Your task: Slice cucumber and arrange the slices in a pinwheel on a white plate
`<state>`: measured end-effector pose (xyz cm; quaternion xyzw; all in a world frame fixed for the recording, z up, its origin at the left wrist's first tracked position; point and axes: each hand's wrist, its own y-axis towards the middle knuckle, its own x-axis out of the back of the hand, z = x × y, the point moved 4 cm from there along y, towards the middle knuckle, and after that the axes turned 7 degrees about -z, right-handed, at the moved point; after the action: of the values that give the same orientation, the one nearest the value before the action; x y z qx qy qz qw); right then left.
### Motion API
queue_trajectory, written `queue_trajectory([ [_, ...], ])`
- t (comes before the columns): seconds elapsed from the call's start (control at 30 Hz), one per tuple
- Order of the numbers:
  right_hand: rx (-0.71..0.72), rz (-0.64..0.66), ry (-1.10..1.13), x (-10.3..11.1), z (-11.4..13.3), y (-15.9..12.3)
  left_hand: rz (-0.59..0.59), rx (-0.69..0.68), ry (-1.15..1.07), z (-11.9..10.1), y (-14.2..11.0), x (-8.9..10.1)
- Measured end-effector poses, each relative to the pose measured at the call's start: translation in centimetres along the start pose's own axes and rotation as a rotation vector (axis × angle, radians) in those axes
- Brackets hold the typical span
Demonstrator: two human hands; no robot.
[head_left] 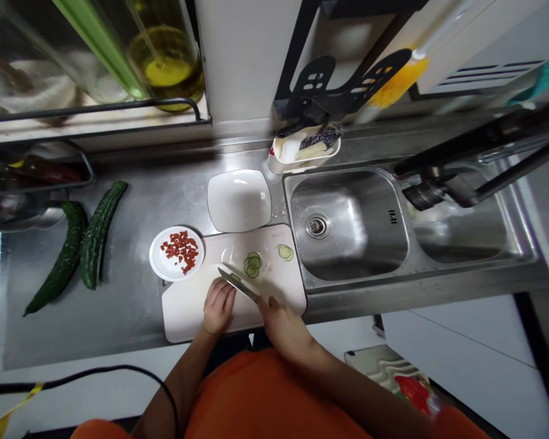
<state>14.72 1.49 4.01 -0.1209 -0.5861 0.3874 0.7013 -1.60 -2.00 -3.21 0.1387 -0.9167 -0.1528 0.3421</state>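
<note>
And here the knife (242,286) is gripped by the right hand (281,323), fingers curled closed round its handle, the blade angled toward the left hand (219,305). There the fingers are bent close together; whether anything is pinched beneath cannot be told. Under both, the cutting board (183,314) is seen! Just past the blade, cucumber slices (253,264) are bunched. Ahead-left of the left fingertips, chopped red pieces (183,247) are held on a round plate (161,268); farther ahead, a squarish plate (239,201) is set.
</note>
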Motion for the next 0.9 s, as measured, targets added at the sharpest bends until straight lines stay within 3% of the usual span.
queue_trajectory([
  [0.27, -0.014, 0.050, 0.024, 0.4, -0.7, -1.8, -0.022, 0.001, -0.001, 0.2, -0.2, 0.0],
  [0.9, -0.018, 0.077, 0.022, 1.1, -0.4, -1.7, -0.036, 0.022, -0.026, 0.1, -0.1, 0.0],
])
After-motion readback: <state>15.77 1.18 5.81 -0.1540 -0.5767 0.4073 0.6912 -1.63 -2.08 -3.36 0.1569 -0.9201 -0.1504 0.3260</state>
